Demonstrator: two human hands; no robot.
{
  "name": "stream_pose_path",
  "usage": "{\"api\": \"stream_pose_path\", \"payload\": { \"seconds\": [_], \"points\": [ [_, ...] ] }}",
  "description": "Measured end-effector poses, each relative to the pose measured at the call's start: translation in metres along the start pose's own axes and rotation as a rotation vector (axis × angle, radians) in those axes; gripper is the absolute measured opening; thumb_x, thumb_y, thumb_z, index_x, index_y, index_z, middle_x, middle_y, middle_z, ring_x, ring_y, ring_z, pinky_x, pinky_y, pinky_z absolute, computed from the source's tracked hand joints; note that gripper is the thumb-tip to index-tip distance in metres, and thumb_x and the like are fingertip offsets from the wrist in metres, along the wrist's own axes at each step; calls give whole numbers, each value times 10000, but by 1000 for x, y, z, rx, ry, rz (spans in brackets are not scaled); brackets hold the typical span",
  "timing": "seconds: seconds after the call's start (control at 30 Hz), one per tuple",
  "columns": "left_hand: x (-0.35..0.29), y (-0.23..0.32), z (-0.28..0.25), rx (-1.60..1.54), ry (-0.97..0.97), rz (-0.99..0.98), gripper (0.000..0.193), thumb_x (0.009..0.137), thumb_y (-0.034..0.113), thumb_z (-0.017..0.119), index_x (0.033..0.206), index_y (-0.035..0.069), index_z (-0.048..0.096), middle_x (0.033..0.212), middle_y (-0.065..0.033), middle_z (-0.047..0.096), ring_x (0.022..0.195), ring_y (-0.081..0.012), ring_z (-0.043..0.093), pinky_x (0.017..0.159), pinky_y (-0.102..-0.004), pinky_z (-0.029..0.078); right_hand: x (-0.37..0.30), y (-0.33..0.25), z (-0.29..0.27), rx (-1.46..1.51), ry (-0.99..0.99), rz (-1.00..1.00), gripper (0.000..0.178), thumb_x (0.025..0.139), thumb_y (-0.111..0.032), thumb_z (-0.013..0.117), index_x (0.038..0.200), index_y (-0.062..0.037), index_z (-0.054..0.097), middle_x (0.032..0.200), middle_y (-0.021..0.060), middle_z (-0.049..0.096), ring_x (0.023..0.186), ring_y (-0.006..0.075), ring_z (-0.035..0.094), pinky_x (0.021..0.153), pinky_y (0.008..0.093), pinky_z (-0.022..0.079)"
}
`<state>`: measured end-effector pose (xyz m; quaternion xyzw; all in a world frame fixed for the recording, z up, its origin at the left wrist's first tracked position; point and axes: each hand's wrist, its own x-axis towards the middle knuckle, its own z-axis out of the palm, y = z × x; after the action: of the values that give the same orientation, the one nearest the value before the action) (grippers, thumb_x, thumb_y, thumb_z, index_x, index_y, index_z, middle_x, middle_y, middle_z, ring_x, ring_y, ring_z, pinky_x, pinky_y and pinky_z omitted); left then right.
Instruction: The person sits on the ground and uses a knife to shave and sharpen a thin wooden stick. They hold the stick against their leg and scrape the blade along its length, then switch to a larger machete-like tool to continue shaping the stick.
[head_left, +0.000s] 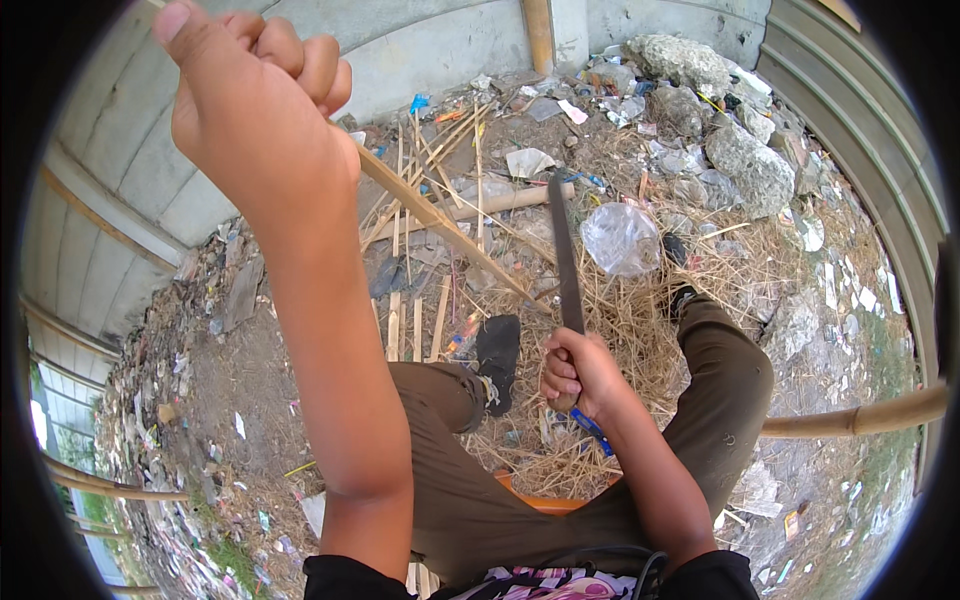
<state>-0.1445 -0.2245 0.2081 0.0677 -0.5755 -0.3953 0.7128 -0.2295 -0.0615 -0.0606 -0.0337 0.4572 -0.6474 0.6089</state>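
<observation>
Fingers (318, 68) of the left hand (258, 125), upper left, clamp a long tan bamboo strip (440, 222) slanting down to centre; those of the right hand (586, 376), lower centre, grip a dark metal knife (566, 255). I'd hold the strip steady and stroke clear of the brown-trousered legs (728, 375).

This is an outdoor, littered yard: a grey concrete-panel wall (430, 60) and a ribbed grey barrier (850, 120) border brown dirt ground (225, 370) strewn with rough grey rubble chunks (750, 165) and crumpled clear plastic (620, 240).
</observation>
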Motion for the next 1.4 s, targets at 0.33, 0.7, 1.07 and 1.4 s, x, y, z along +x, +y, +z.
{"api": "stream_pose_path", "payload": {
  "seconds": [0.33,0.7,1.07,1.4],
  "points": [
    [-3,2,18,75,13,55,447,1078,398,375,768,78,331,606,16,187,497,-101,155,487,-307,162,89,131,-108,-1225,467,-213,173,875,-148,651,808,12,639,606,75,578,459,158,498,448,334,397],
    [10,-10,-11,93,32,64,413,1077,341,381,789,46,348,635,9,198,540,-109,142,510,-306,158,18,19,10,-784,308,-785,237,925,-164,598,768,-1,530,498,21,424,439,76,437,431,338,353],
    [2,-4,-5,96,86,11,432,1077,369,379,778,60,336,629,13,196,523,-108,143,497,-301,147,78,82,-77,-600,307,141,214,880,-101,567,681,-42,517,518,13,483,409,133,439,469,368,385],
    [11,-12,-8,127,83,49,438,1080,342,334,715,106,278,582,20,173,490,-99,145,476,-308,154,33,23,2,-568,327,-1143,254,841,-12,688,705,-55,477,507,2,446,463,49,425,430,274,335]
  ]
}}
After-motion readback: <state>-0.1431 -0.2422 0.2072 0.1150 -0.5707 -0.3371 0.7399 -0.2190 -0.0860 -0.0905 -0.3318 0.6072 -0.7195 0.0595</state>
